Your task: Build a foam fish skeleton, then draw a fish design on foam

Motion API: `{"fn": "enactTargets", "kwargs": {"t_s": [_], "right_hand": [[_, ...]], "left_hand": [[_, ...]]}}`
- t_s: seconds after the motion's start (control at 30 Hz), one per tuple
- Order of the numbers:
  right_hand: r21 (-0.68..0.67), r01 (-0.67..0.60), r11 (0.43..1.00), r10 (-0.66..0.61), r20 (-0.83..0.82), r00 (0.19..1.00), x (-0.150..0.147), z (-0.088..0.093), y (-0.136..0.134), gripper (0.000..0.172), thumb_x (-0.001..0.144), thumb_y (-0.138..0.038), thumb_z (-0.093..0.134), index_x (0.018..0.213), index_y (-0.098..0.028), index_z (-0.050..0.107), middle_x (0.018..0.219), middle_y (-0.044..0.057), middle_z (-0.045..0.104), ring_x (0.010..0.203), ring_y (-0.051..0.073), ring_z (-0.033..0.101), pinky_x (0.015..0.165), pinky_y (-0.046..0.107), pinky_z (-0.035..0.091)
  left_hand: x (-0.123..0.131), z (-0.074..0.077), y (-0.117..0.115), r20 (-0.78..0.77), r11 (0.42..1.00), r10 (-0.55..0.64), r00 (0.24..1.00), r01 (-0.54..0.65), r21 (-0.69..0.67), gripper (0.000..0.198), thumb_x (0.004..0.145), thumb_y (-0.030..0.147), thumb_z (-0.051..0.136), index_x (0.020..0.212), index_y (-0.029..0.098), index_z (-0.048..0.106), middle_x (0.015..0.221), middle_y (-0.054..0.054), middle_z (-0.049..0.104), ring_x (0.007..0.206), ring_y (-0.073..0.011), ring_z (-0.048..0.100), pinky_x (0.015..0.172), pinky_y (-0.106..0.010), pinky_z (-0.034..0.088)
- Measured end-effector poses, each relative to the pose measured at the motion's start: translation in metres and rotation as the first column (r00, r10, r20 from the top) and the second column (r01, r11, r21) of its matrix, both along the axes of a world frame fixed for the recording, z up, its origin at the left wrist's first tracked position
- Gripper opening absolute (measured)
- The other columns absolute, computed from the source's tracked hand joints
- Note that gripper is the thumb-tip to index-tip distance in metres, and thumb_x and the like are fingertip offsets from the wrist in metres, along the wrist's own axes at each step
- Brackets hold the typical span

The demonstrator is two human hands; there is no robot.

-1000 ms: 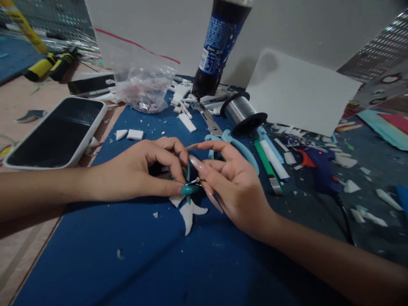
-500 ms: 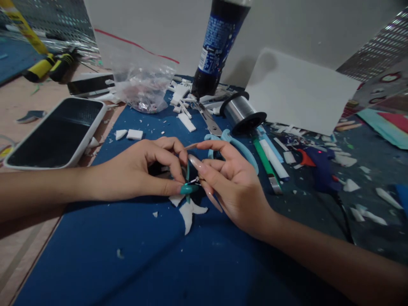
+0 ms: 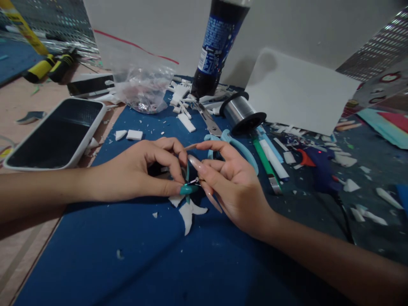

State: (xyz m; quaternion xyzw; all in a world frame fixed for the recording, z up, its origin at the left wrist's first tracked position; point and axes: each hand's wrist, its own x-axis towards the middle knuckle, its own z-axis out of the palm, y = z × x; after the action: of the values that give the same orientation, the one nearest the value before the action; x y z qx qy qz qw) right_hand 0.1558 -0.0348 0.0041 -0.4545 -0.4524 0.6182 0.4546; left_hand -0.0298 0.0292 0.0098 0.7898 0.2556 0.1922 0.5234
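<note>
My left hand [image 3: 140, 172] and my right hand [image 3: 229, 187] meet over the blue mat [image 3: 127, 255]. Both pinch a small white foam cut-out with curved blades [image 3: 188, 212], its upper part hidden between the fingers. A short piece of thin silver wire [image 3: 194, 182] shows at the fingertips, held between my left thumb and my right fingers. Light blue scissors [image 3: 229, 142] lie just behind my right hand.
A phone in a white case [image 3: 54, 131] lies at the left. A plastic bag [image 3: 143, 87], a dark bottle [image 3: 219, 46], a wire spool [image 3: 242, 112], a white sheet [image 3: 299, 91], a green cutter [image 3: 267, 165] and a blue glue gun [image 3: 321, 170] stand behind and right. White foam scraps litter the mat.
</note>
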Motion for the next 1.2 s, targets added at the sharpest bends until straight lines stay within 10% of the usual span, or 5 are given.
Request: {"fn": "enactTargets", "kwargs": {"t_s": [1.2], "right_hand": [[0.009,-0.003,1.0,0.003,-0.006,1.0,0.0003,0.0007,-0.0001,0.015,0.09,-0.021,0.059,0.101,-0.022,0.048,0.046,-0.01,0.052,0.031,0.004,0.041,0.03,0.013,0.03]], "left_hand": [[-0.0001,-0.0003,0.0004,0.006,1.0,-0.011,1.0,0.011,-0.017,0.009,0.076,0.018,0.072,0.069,0.021,0.069,0.094,0.002,0.055,0.089,-0.0084,0.055,0.085,-0.018,0.046]]}}
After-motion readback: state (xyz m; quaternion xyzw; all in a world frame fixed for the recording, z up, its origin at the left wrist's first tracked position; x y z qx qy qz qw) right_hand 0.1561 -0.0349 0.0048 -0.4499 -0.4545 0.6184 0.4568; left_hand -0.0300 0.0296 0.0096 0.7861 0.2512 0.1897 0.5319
